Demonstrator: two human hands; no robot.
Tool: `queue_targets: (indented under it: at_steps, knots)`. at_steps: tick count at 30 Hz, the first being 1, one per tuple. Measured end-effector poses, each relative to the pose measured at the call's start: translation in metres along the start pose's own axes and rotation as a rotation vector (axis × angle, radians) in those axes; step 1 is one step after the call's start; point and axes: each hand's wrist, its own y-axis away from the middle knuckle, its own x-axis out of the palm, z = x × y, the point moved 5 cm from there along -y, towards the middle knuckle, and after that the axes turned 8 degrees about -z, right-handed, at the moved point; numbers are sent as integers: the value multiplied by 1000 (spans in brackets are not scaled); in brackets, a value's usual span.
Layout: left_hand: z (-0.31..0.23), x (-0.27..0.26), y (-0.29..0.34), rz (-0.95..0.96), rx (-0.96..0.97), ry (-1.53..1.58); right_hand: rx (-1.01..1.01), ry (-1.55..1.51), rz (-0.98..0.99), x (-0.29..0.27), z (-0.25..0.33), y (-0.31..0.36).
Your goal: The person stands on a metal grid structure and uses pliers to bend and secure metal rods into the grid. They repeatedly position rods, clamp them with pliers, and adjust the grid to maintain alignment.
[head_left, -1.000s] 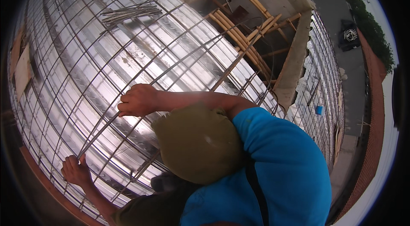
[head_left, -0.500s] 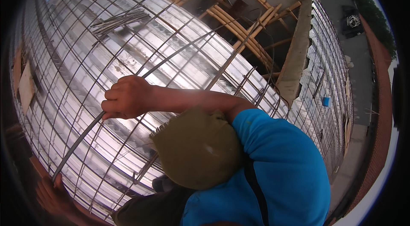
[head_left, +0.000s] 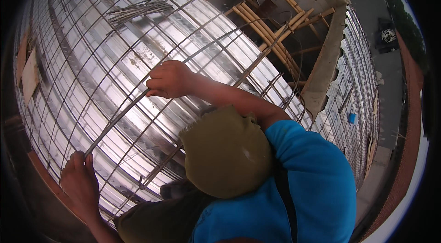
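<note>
A long grey steel rod (head_left: 118, 117) lies slantwise over a grid of thin steel bars (head_left: 94, 89), running from lower left to upper right. My right hand (head_left: 169, 79) is closed around it near the middle of the view, the arm reaching across in a blue sleeve. Lower down at the left, my left hand (head_left: 81, 182) grips the rod near its lower end, fingers partly hidden behind the hand. Beneath the grid is shiny ribbed metal decking (head_left: 142, 66). An olive cloth-covered shape (head_left: 227, 153) blocks part of the grid below my right forearm.
A bundle of short rods (head_left: 138, 11) rests on the grid ahead. Beyond the decking's edge is an opening with bamboo poles (head_left: 257, 22), bordered by a concrete wall (head_left: 324, 68). More mesh with a small blue object (head_left: 352, 118) lies to the right. Boards (head_left: 30, 78) sit far left.
Both hands have moved up and to the right, staying on the rod. My left hand now shows more fully, and the whole view has shifted slightly.
</note>
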Motion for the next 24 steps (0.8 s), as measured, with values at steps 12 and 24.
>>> queue_targets:
  at_steps: [12, 24]
  knots:
    - [-27, 63, 20, 292, 49, 393, -55, 67, 211, -9, -19, 53]
    - [5, 212, 67, -108, 57, 278, 83, -39, 711, 74, -1, 70]
